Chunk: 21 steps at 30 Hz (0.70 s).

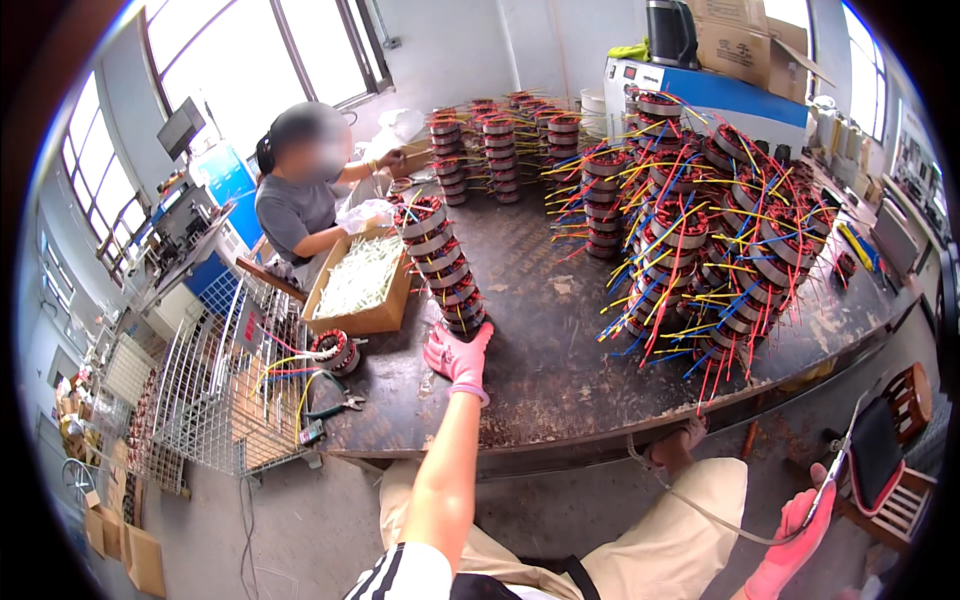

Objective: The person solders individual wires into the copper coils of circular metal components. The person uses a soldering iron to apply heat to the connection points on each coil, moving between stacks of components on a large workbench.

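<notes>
My left hand point(458, 357), in a pink glove, closes round the base of a leaning stack of motor stators point(440, 262). These are grey rings with red windings, piled one on another. Off to the lower right, beyond the table's edge, my pink-gloved right hand point(800, 540) is closed on a long slim metal tool point(848, 440) that points upward. Its exact kind is hard to make out. A grey cord point(715, 515) runs from near the table edge to that hand. Left of the stack are a single stator point(336, 352) with loose leads and green-handled pliers point(340, 404).
Many wired stator stacks point(680, 240) crowd the table's right side; more stacks point(500, 150) stand at the back. A cardboard box point(375, 318) of pale strips sits at left, beside a co-worker point(300, 200). A wire cage point(225, 370) adjoins the table point(540, 370). A chair point(880, 450) stands right.
</notes>
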Each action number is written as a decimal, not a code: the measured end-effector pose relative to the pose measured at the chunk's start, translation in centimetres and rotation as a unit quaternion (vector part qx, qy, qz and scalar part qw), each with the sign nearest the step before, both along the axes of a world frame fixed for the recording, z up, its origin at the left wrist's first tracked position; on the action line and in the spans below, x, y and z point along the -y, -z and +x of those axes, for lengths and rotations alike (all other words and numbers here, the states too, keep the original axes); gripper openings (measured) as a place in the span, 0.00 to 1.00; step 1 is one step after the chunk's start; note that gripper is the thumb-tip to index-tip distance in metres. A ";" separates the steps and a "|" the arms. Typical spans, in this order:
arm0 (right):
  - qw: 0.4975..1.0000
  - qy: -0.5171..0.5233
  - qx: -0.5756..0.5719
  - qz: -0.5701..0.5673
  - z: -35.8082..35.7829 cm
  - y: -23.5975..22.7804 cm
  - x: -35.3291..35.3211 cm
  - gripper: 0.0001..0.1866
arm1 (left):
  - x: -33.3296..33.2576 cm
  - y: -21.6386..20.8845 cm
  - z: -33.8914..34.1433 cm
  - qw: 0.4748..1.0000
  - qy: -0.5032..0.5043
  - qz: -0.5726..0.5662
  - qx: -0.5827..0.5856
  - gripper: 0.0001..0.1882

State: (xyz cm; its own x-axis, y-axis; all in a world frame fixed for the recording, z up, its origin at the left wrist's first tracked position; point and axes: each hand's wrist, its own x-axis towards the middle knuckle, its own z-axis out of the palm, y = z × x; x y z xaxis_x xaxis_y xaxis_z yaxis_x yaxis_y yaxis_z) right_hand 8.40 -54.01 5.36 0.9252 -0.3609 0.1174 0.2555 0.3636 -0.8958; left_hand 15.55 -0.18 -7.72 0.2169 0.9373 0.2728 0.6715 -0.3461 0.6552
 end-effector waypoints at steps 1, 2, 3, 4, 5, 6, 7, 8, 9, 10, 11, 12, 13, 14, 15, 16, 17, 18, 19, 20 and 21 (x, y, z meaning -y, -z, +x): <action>1.000 0.002 -0.005 0.003 0.0 0.1 0.1 0.24 | 0.4 0.2 0.8 0.999 -0.031 0.004 -0.010 0.62; 1.000 0.003 -0.010 0.006 0.0 0.1 0.3 0.24 | 0.3 0.0 1.8 0.999 -0.043 -0.003 -0.002 0.62; 1.000 0.002 -0.016 0.003 0.1 0.1 0.5 0.24 | 0.6 -0.4 2.6 0.998 -0.056 -0.016 0.006 0.62; 1.000 -0.001 -0.021 0.000 0.2 0.2 0.6 0.24 | 0.8 -0.6 3.3 0.997 -0.069 -0.030 0.013 0.61; 1.000 -0.005 -0.026 -0.002 0.2 0.6 0.7 0.24 | -0.1 0.4 4.0 0.995 -0.093 -0.014 0.028 0.60; 1.000 -0.010 -0.026 -0.002 0.4 0.7 0.8 0.24 | -0.8 0.4 4.4 0.994 -0.090 -0.017 0.058 0.60; 1.000 -0.014 -0.019 0.003 0.5 0.9 1.1 0.24 | -1.1 0.6 5.1 0.991 -0.121 -0.014 0.047 0.61; 1.000 -0.019 -0.011 0.008 0.6 1.0 1.4 0.24 | -1.5 0.8 5.8 0.988 -0.152 -0.012 0.036 0.61; 1.000 -0.022 -0.012 0.011 0.6 1.1 1.6 0.24 | -1.4 1.0 6.0 0.988 -0.149 -0.014 0.027 0.62; 1.000 -0.010 -0.016 0.011 0.8 1.2 1.7 0.24 | -1.5 1.1 6.2 0.989 -0.147 -0.015 0.018 0.63; 1.000 0.002 -0.021 0.012 1.1 1.3 1.7 0.24 | -1.7 1.1 6.4 0.989 -0.146 -0.016 0.009 0.63; 0.999 0.015 -0.027 0.012 1.2 1.4 1.5 0.24 | -1.9 0.9 6.5 0.986 -0.160 -0.033 -0.019 0.65; 1.000 0.007 -0.022 0.017 1.3 1.7 1.5 0.24 | -2.0 0.9 6.5 0.986 -0.162 -0.031 -0.021 0.64; 1.000 -0.001 -0.018 0.022 1.6 2.2 1.7 0.24 | -2.2 0.9 6.1 0.986 -0.165 -0.029 -0.024 0.64; 1.000 -0.007 -0.012 0.025 1.9 2.6 1.9 0.24 | -2.0 0.9 5.6 0.990 -0.136 -0.028 -0.025 0.63; 1.000 -0.011 -0.003 0.029 2.2 2.8 2.1 0.24 | -1.9 0.3 4.9 0.994 -0.106 -0.027 -0.023 0.62; 1.000 -0.006 -0.001 0.028 2.4 2.9 2.2 0.25 | -1.8 0.1 4.4 0.997 -0.076 -0.027 -0.022 0.62; 1.000 -0.003 0.002 0.029 2.5 2.7 2.1 0.25 | -2.1 0.1 4.2 0.998 -0.066 -0.017 -0.017 0.61; 1.000 0.001 0.006 0.029 2.6 2.5 1.9 0.25 | -2.4 0.5 4.1 0.998 -0.056 -0.008 -0.011 0.60; 0.999 0.005 0.003 0.038 2.6 2.3 1.9 0.25 | -2.8 0.8 4.2 0.999 -0.045 0.001 -0.006 0.59; 0.999 0.008 -0.001 0.046 2.7 2.2 2.0 0.25 | -3.2 0.9 4.2 0.999 -0.050 0.002 -0.014 0.59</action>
State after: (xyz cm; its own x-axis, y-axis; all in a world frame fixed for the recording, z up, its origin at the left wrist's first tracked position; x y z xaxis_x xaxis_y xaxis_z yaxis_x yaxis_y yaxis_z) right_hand 11.13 -55.97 3.20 0.9196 -0.3843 0.0811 0.2600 0.4410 -0.8590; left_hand 19.76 3.04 -8.64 0.1293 0.9536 0.2719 0.7212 -0.2786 0.6342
